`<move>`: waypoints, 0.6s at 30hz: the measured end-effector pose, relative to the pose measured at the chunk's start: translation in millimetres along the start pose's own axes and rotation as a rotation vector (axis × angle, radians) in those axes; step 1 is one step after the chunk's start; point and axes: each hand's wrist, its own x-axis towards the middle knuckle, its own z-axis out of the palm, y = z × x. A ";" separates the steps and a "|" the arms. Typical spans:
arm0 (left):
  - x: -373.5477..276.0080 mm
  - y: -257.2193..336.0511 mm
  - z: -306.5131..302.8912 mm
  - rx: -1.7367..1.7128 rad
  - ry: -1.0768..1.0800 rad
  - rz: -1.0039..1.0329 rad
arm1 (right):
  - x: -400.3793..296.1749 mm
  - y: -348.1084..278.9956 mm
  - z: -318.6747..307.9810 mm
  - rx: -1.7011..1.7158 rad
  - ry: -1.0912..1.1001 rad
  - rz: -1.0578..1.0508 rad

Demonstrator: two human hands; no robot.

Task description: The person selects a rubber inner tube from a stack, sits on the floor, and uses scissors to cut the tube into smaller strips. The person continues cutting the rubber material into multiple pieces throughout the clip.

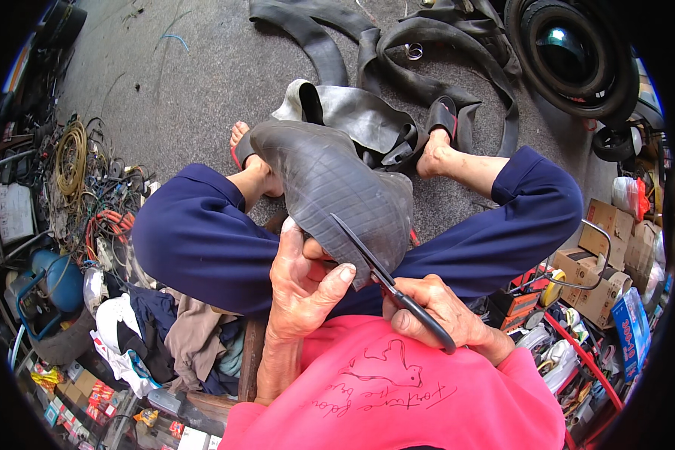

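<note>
A large piece of black rubber inner tube (332,174) hangs between my knees, reaching toward the ground. My left hand (306,287) grips its near edge, some fingers tucked under the rubber and the thumb beside the edge. In my right hand (436,306) is a pair of scissors (408,304) with black handles. One long blade lies over the top of the rubber, pointing away to the left; the other blade is hidden. Just beyond the piece, a crumpled grey rubber sheet (365,112) rests on the ground between my feet.
Long flat strips of inner tube (320,48) lie ahead on the rough floor. Stacked tyres (568,56) stand at the far right. Tangled cables (112,225) and clothes (194,332) crowd the left. Cardboard boxes (590,281) and a metal frame (602,253) are at right.
</note>
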 end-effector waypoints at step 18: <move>-3.2 -4.8 -2.6 0.065 -0.042 -0.022 | 3.3 -3.5 -1.2 -0.001 0.066 0.037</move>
